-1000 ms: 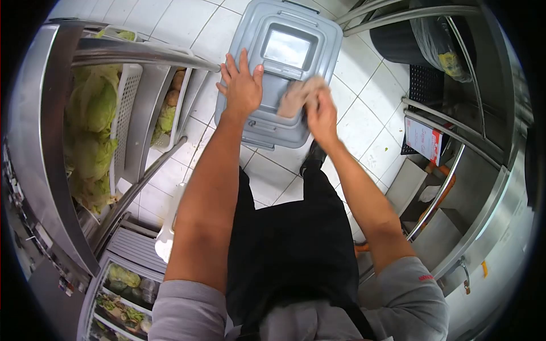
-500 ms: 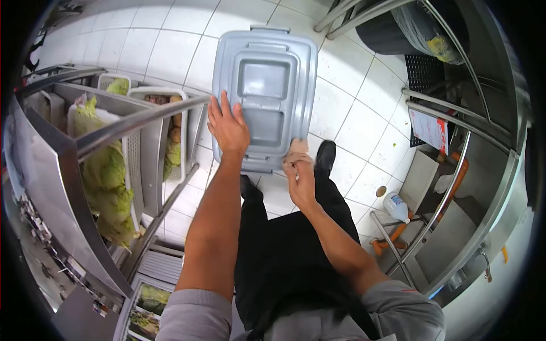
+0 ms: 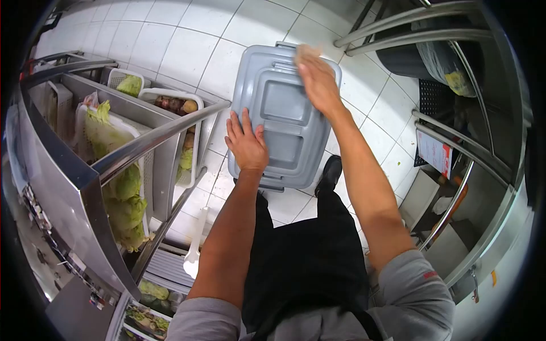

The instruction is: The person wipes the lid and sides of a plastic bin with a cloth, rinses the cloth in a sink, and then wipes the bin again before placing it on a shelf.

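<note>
A grey plastic bin with its lid (image 3: 282,102) on stands on the tiled floor in front of my feet. Fingers spread, my left hand (image 3: 248,145) rests flat on the lid's left side. My right hand (image 3: 319,85) is at the far right corner of the lid, closed on a beige cloth (image 3: 307,52) that is blurred by motion. The cloth touches the lid's far edge beside its latch.
To my left, a steel rack with a rail (image 3: 165,136) bears baskets of lettuce (image 3: 126,187) and root vegetables (image 3: 176,104). A white long-handled utensil (image 3: 193,253) shows beside my left forearm. Steel tube frames (image 3: 415,25) and a red-and-white box (image 3: 435,149) are at the right.
My right hand has carried the cloth from the lid's near right corner to its far right corner. The left hand stays on the lid's left side. The view has shifted slightly.
</note>
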`<state>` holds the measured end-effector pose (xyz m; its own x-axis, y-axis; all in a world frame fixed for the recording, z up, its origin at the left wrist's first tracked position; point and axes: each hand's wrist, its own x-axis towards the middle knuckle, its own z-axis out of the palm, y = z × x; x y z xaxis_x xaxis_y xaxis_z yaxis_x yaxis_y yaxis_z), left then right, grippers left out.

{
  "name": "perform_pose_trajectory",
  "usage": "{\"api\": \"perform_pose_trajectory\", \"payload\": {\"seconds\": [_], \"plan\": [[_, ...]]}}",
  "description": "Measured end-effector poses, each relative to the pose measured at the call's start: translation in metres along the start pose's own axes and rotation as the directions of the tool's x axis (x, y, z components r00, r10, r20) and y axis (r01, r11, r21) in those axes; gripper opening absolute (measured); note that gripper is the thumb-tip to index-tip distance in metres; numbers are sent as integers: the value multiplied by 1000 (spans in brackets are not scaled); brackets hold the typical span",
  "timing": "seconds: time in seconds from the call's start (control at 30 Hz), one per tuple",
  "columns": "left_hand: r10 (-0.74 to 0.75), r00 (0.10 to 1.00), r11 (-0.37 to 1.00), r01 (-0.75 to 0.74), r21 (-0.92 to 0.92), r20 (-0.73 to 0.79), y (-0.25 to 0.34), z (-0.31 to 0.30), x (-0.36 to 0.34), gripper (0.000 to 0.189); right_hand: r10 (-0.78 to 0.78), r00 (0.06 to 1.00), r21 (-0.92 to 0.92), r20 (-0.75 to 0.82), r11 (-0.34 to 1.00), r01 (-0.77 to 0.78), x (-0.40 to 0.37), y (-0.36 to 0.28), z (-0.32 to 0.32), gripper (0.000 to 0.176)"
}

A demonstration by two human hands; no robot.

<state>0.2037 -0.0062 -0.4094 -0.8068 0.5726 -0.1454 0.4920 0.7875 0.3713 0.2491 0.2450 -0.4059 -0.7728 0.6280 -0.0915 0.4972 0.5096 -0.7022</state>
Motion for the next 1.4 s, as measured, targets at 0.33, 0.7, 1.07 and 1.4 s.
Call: {"api": "perform_pose_trajectory", "payload": {"seconds": [0.33,0.7,1.07,1.4], "plan": [[-20,1000,998,21,-60,11,-5,3,0,60,-350,827,-68,441,905,419,95,-23,56,46],[26,998,998,-28,-48,-53,-5,6,-3,56,39,954,74,-298,997,-18,-156,17,35,57],[89,993,991,-95,-91,-75,-5,6,-3,61,104,968,60,-230,994,-93,-158,24,31,56],[-89,995,851,99,-516,43,-20,11,9,108,46,927,232,-373,972,45,-128,52,42,51]]}}
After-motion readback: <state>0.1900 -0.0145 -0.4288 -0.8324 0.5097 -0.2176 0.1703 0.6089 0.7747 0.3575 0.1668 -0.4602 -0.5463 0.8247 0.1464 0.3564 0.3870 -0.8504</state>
